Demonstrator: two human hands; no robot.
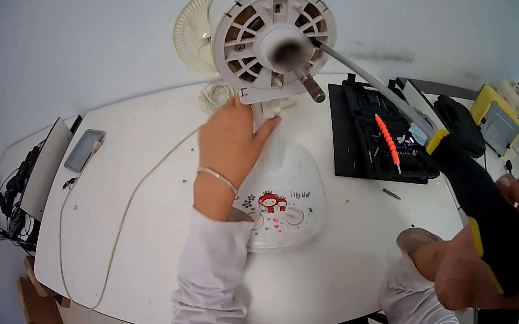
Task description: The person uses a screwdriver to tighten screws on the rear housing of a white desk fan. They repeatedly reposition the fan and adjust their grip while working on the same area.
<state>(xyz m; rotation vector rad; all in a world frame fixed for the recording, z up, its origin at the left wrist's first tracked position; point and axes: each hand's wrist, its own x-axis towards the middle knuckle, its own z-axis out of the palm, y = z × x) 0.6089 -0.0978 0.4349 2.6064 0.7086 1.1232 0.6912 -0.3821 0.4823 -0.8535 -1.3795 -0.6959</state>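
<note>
A white electric fan (238, 82) stands on the table with its round slotted motor housing (248, 60) facing me, a metal shaft (311, 87) sticking out. My left hand (230, 136) is closed around the fan's neck, just below the housing. The fan's white base (290, 177), with red cartoon figures and two round knobs, rests on the tabletop. In my right hand (491, 253) is a screwdriver (479, 206) with a black and yellow handle, close to the camera. Its long blade slants up to the right edge of the housing; whether the tip touches a screw is hidden.
A black tool case (373, 135) lies unfolded at right, an orange flexible shaft (387, 139) across it. The fan's pale cord (134, 198) loops over the left of the white table (110, 140). A grey tray (84, 150) lies far left. Behind the fan, a white round grille (192, 35) leans.
</note>
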